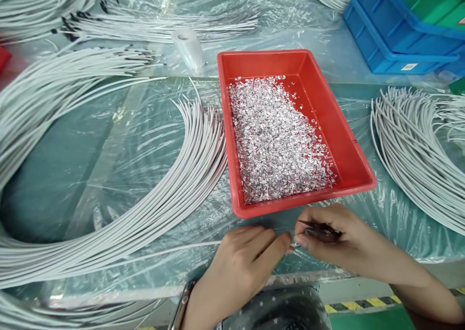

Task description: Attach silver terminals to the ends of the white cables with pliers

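My left hand [244, 259] is closed round a single white cable [181, 247], which runs out to the left along the front of the table. Its fingertips meet those of my right hand [350, 240] near the cable's end; the end itself is mostly hidden by the fingers. Tucked in my right hand is a pair of dark thread snips [321, 230], its pointed blades facing left. Thumb and forefinger of that hand pinch close to the cable end. Just beyond both hands stands a red tray [345, 126] holding a heap of small silvery metal pieces [279, 141].
A large curved bundle of white cables [170, 189] fills the left side. More cables [410, 146] lie at the right. Behind the tray are a roll of clear film [189, 49] and stacked blue bins [395, 54]. Plastic sheeting covers the table [119, 141].
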{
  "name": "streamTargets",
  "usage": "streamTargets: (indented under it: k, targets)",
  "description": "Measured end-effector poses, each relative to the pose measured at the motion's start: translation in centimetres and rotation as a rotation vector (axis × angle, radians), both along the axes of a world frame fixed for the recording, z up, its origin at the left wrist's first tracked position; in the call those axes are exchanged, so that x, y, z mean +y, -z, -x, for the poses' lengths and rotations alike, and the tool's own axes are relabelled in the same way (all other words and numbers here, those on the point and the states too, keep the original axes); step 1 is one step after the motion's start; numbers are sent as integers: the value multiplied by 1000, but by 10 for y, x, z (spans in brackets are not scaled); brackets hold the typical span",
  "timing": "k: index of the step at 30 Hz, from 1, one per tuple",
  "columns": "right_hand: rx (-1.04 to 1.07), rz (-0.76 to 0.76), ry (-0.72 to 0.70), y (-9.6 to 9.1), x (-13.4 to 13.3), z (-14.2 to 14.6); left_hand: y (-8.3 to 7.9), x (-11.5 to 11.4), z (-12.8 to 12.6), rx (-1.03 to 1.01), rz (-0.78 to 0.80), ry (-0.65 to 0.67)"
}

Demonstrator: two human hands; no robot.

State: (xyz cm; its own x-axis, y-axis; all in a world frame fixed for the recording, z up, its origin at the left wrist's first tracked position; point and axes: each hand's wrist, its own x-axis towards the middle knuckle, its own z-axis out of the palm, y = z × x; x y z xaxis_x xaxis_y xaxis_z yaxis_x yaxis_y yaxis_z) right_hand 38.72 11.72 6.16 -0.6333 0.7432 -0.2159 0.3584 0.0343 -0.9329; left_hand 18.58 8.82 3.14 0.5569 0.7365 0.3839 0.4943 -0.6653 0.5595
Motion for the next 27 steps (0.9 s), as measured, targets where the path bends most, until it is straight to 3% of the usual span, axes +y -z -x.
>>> streamTargets:
  k: [17, 27]
  targets:
    - [130, 353, 59, -6, 1, -1, 2, -3, 3, -85, -72, 14]
    - [135, 361, 60, -7, 1, 0, 4, -4, 7, -142, -84, 29]
